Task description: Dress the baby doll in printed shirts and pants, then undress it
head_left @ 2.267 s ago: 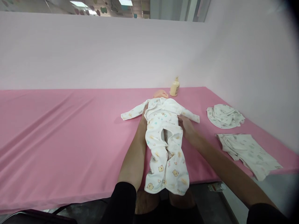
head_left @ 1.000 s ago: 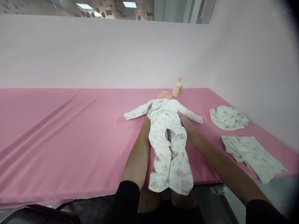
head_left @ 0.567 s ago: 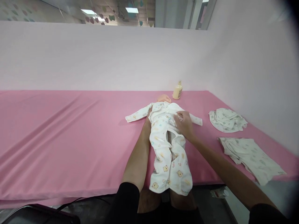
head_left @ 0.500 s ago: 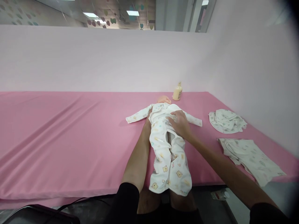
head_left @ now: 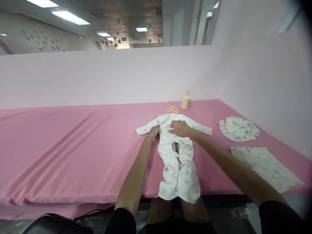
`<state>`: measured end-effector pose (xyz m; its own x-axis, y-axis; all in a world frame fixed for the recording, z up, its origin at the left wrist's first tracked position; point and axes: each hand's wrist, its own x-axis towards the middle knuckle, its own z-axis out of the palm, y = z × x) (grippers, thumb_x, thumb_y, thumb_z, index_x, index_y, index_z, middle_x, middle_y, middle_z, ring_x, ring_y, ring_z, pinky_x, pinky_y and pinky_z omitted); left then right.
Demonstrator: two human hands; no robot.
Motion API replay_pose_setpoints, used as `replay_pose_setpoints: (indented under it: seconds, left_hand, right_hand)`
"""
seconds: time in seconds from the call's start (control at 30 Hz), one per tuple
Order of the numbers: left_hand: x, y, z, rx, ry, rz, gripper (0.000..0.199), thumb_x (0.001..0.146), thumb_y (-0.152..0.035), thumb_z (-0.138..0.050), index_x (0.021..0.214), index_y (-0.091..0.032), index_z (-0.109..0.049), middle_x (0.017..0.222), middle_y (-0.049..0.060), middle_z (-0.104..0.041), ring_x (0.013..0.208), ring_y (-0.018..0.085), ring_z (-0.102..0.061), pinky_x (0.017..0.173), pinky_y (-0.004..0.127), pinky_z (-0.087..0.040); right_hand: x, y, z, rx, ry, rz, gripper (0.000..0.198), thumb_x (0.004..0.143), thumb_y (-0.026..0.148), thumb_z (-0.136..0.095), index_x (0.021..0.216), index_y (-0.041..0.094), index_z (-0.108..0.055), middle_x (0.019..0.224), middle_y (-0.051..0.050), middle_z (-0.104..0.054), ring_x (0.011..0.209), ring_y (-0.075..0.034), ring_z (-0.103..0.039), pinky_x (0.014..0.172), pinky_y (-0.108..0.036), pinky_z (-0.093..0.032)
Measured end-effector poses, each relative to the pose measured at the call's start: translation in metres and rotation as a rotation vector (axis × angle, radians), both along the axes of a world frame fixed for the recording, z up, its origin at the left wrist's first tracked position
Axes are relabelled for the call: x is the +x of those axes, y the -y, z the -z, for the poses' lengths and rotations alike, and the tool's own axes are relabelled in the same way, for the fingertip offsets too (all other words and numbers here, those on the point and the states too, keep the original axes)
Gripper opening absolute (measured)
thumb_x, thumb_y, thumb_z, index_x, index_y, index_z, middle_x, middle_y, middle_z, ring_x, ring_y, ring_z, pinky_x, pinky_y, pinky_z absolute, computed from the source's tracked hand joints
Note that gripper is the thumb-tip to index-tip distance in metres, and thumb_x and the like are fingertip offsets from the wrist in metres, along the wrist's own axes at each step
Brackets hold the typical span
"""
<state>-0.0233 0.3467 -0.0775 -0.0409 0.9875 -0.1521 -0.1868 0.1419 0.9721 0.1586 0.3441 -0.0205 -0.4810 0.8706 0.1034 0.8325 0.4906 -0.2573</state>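
A baby doll lies on its back, its head away from me and sleeves spread wide. It wears a white printed baby shirt and white trousers with bear prints and an opening at the crotch. My left hand presses against the doll's left-hand side at the waist; the cloth and body hide its fingertips. Across the belly lies my right hand, fingers bent and closed on the shirt front just above the trouser waist.
Pink cloth covers the table. A pump bottle stands beyond the doll's head. To the right lie a bunched printed cloth and a flat folded garment. A white wall borders the back and right sides.
My left hand has drawn back from under the shirt's edge to the doll's side. My right hand's fingers have bent and shifted left over the belly. The view has tilted up.
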Motion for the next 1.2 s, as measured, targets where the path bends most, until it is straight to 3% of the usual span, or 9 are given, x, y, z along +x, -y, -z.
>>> replay_pose_setpoints:
  seconds: [0.17, 0.27, 0.33, 0.47, 0.53, 0.63, 0.87, 1.07, 1.2]
  left_hand:
    - [-0.019, 0.026, -0.02, 0.321, -0.628, 0.024, 0.047, 0.082, -0.058, -0.068, 0.108, -0.02, -0.059, 0.109, 0.007, -0.064, 0.088, 0.018, -0.059, 0.074, 0.029, -0.045]
    - [-0.016, 0.023, -0.025, 0.477, -0.976, 0.04, 0.022, 0.093, -0.041, -0.055, 0.088, -0.02, -0.053, 0.09, 0.004, -0.06, 0.08, 0.017, -0.053, 0.069, 0.029, -0.037]
    - [-0.011, 0.018, -0.024, 0.536, -1.089, 0.001, 0.022, 0.098, -0.028, -0.043, 0.076, -0.021, -0.042, 0.08, 0.003, -0.053, 0.074, 0.017, -0.046, 0.066, 0.03, -0.032]
    - [-0.003, 0.021, -0.024, 0.555, -0.933, -0.105, 0.025, 0.099, -0.026, -0.037, 0.075, -0.022, -0.032, 0.076, 0.0, -0.046, 0.07, 0.016, -0.041, 0.065, 0.029, -0.031]
    - [0.0, 0.033, -0.023, 0.544, -0.788, -0.097, 0.027, 0.101, -0.03, -0.036, 0.076, -0.022, -0.032, 0.073, -0.002, -0.042, 0.069, 0.014, -0.041, 0.065, 0.029, -0.032]
    - [0.005, 0.054, -0.022, 0.544, -0.658, -0.066, 0.029, 0.101, -0.035, -0.038, 0.076, -0.022, -0.032, 0.071, -0.003, -0.039, 0.067, 0.013, -0.04, 0.064, 0.028, -0.033]
    - [0.008, 0.067, -0.019, 0.526, -0.632, -0.089, 0.031, 0.101, -0.038, -0.042, 0.076, -0.022, -0.034, 0.07, -0.004, -0.038, 0.066, 0.013, -0.038, 0.062, 0.028, -0.032]
    - [0.01, 0.061, -0.024, 0.537, -0.438, -0.212, 0.031, 0.1, -0.037, -0.045, 0.076, -0.021, -0.034, 0.072, -0.004, -0.036, 0.067, 0.012, -0.037, 0.065, 0.026, -0.035]
    - [0.015, 0.063, -0.025, 0.554, -0.408, -0.217, 0.029, 0.1, -0.034, -0.046, 0.076, -0.021, -0.035, 0.071, -0.004, -0.035, 0.067, 0.012, -0.036, 0.065, 0.026, -0.035]
  right_hand:
    - [-0.004, -0.011, -0.009, -0.101, 0.076, -0.067, 0.021, 0.089, 0.041, -0.058, 0.085, 0.021, -0.056, 0.088, -0.004, -0.068, 0.087, -0.024, -0.062, 0.083, -0.037, -0.041]
    - [-0.006, -0.007, -0.011, -0.039, 0.086, -0.101, 0.015, 0.091, 0.035, -0.058, 0.086, 0.02, -0.056, 0.099, -0.006, -0.067, 0.092, -0.024, -0.062, 0.079, -0.034, -0.041]
    - [-0.006, -0.002, -0.009, 0.017, 0.094, -0.114, 0.013, 0.094, 0.032, -0.055, 0.091, 0.019, -0.057, 0.109, -0.009, -0.065, 0.099, -0.025, -0.06, 0.082, -0.034, -0.041]
    - [-0.007, 0.005, 0.001, 0.293, 0.171, -0.116, 0.021, 0.1, 0.03, -0.046, 0.106, 0.014, -0.058, 0.115, -0.016, -0.063, 0.106, -0.029, -0.056, 0.09, -0.041, -0.038]
    - [-0.009, 0.006, 0.007, 0.454, 0.221, -0.073, 0.023, 0.101, 0.023, -0.04, 0.109, 0.011, -0.058, 0.112, -0.017, -0.063, 0.104, -0.031, -0.056, 0.09, -0.043, -0.037]
    - [-0.015, 0.005, 0.013, 0.56, 0.236, 0.036, 0.028, 0.097, 0.009, -0.033, 0.106, 0.01, -0.059, 0.104, -0.018, -0.065, 0.097, -0.031, -0.057, 0.086, -0.043, -0.037]
    - [-0.024, 0.016, 0.024, 0.575, 0.121, 0.19, 0.026, 0.098, 0.011, -0.036, 0.104, 0.01, -0.061, 0.095, -0.017, -0.066, 0.09, -0.03, -0.058, 0.084, -0.041, -0.039]
    - [-0.023, 0.045, 0.03, 0.553, 0.083, -0.177, 0.025, 0.101, 0.019, -0.041, 0.103, 0.015, -0.067, 0.105, -0.011, -0.065, 0.1, -0.025, -0.056, 0.089, -0.037, -0.041]
    - [-0.032, 0.055, 0.031, 0.484, 0.15, -0.153, 0.027, 0.099, 0.014, -0.04, 0.103, 0.012, -0.067, 0.107, -0.014, -0.064, 0.101, -0.027, -0.057, 0.087, -0.039, -0.043]
